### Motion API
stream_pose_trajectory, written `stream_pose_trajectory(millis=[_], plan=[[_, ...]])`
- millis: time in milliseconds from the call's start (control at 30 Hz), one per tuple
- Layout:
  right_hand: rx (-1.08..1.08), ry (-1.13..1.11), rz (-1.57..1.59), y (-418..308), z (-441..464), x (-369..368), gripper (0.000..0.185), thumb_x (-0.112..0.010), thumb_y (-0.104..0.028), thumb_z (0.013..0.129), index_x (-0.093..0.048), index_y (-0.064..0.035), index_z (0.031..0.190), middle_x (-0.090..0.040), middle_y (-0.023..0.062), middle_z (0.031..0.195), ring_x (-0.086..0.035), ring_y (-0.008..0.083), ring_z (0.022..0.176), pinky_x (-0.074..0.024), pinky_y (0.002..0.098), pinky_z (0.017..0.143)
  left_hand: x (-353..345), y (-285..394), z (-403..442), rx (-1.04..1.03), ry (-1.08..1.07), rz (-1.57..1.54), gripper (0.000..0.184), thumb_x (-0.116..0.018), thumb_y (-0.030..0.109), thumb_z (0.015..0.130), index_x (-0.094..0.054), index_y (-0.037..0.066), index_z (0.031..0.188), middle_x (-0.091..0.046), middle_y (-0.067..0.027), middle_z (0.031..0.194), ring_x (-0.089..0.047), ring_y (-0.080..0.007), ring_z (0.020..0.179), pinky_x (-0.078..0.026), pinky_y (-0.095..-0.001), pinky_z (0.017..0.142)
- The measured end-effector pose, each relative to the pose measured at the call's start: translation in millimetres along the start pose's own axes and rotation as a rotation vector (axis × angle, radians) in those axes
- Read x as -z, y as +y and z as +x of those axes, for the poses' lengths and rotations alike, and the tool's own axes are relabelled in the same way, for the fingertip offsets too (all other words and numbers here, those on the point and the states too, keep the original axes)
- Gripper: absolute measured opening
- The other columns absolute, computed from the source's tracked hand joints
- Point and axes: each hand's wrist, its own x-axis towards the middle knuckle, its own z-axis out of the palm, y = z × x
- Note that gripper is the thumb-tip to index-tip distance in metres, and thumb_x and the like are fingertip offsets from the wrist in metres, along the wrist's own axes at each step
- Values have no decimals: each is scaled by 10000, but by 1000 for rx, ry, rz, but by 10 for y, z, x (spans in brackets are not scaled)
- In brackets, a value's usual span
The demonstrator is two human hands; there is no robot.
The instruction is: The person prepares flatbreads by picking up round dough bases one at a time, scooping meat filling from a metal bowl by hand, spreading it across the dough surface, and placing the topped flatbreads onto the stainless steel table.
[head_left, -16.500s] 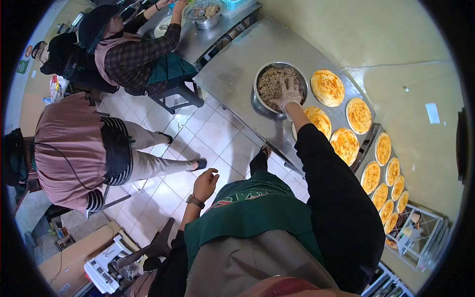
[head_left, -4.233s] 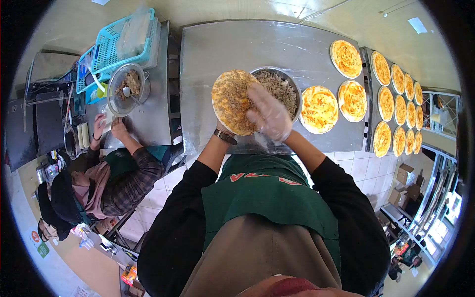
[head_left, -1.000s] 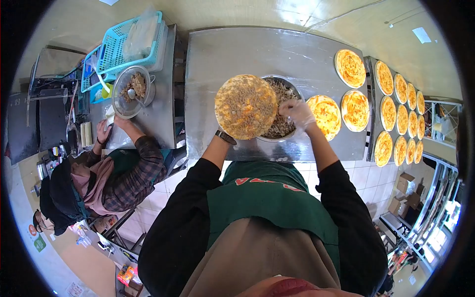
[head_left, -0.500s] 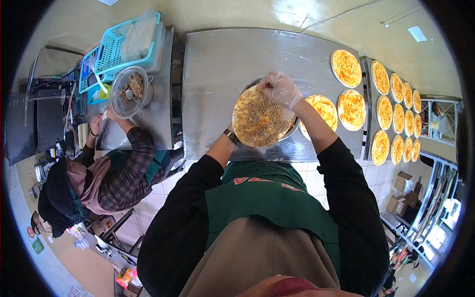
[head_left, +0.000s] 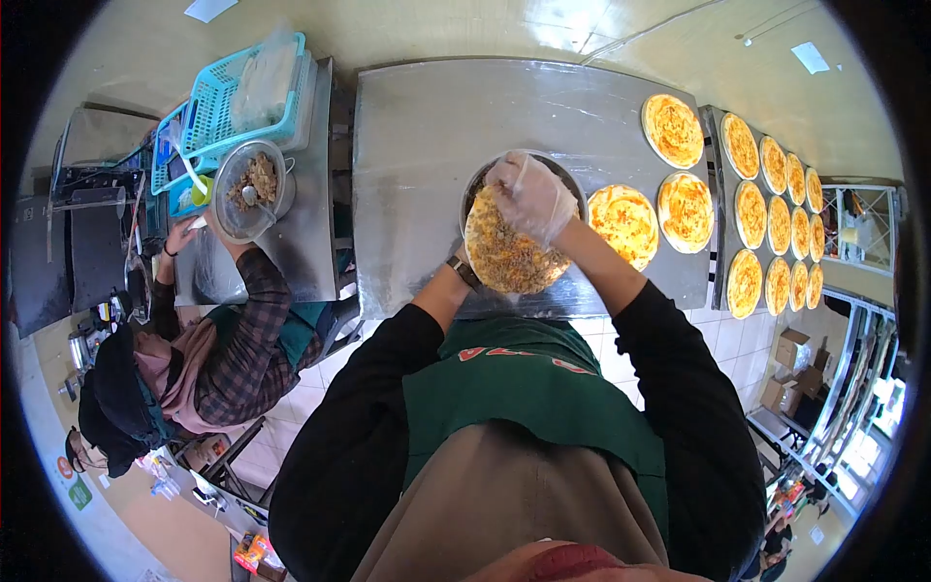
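Note:
My left hand (head_left: pixel 464 260) supports a round flat dough base (head_left: pixel 512 260) from its left edge and underside; most of its fingers are hidden beneath. Brown minced topping and orange sauce cover the dough. It is held over the near part of a steel bowl (head_left: pixel 572 179). My right hand (head_left: pixel 533 199), in a clear plastic glove, is closed just above the dough's upper part, fingers bunched together; what lies inside them is hidden. Beside the bowl on the right rests a sauced dough base (head_left: pixel 623 228) on the steel table (head_left: pixel 427 126).
Two more sauced bases (head_left: pixel 672 131) (head_left: pixel 686 212) lie at the table's right. Several others (head_left: pixel 750 214) cover the adjoining table. At left, a person (head_left: pixel 242 339) works beside a bowl of filling (head_left: pixel 254 189) and blue baskets (head_left: pixel 242 97).
The held base has moved right and nearer me, over the bowl. My right hand has come from inside the bowl to above the base, then slightly left and down.

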Motion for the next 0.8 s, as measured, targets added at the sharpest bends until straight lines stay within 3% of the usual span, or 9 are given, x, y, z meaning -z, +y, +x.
stream_pose_trajectory(millis=[33,100,233,300,333,400,500,800], plan=[[-5,2,-2,-135,-26,40,157,-633,-113,739,-635,-86,894,-600,117,918,-586,303,830,-488,399,753,158,-71,42,5,-2,-1,431,-428,287,1002,-379,113,1392,-484,-54,1347,-497,-194,1193,-432,-339,1012],[265,-119,-321,-359,-47,75,148,-604,-160,787,-663,-105,912,-585,99,995,-584,267,940,-507,370,764,625,-256,147,-49,-64,505,432,-448,242,994,-359,119,1399,-460,-51,1354,-473,-194,1210,-408,-331,1030],[203,-251,-629,-325,43,88,184,-605,-190,805,-669,-97,950,-576,86,1045,-571,238,983,-513,353,770,-285,78,-31,73,-31,440,434,-440,216,994,-350,121,1408,-460,-64,1367,-470,-198,1222,-391,-324,1048],[48,-415,-835,-276,157,317,194,-596,-189,823,-675,-81,962,-586,92,1048,-579,239,977,-518,352,778,-311,123,-38,68,61,122,470,-429,309,995,-345,113,1414,-455,-92,1385,-474,-231,1232,-428,-370,1028],[50,-416,-833,-137,183,324,194,-596,-189,823,-675,-81,962,-586,92,1048,-579,239,977,-518,352,778,-273,116,-49,67,64,122,470,-429,309,995,-345,113,1414,-455,-92,1385,-474,-231,1232,-428,-370,1028],[-214,-242,-739,198,146,335,190,-612,-203,813,-691,-98,951,-593,103,1045,-587,247,989,-516,352,799,-182,135,-112,67,47,76,476,-428,320,993,-346,113,1414,-454,-95,1386,-475,-235,1233,-433,-378,1023],[-215,-300,-690,392,-82,469,211,-607,-109,746,-707,-172,922,-606,94,1024,-597,273,964,-525,371,764,-50,172,-174,54,22,3,484,-425,336,991,-347,114,1414,-453,-98,1388,-475,-241,1233,-439,-389,1016],[-322,-237,-478,492,-867,17,206,-581,-92,700,-696,-112,870,-636,95,950,-625,279,885,-524,381,762,317,179,-107,13,-46,-222,512,-418,386,985,-351,114,1414,-450,-108,1393,-478,-260,1235,-460,-422,995]])
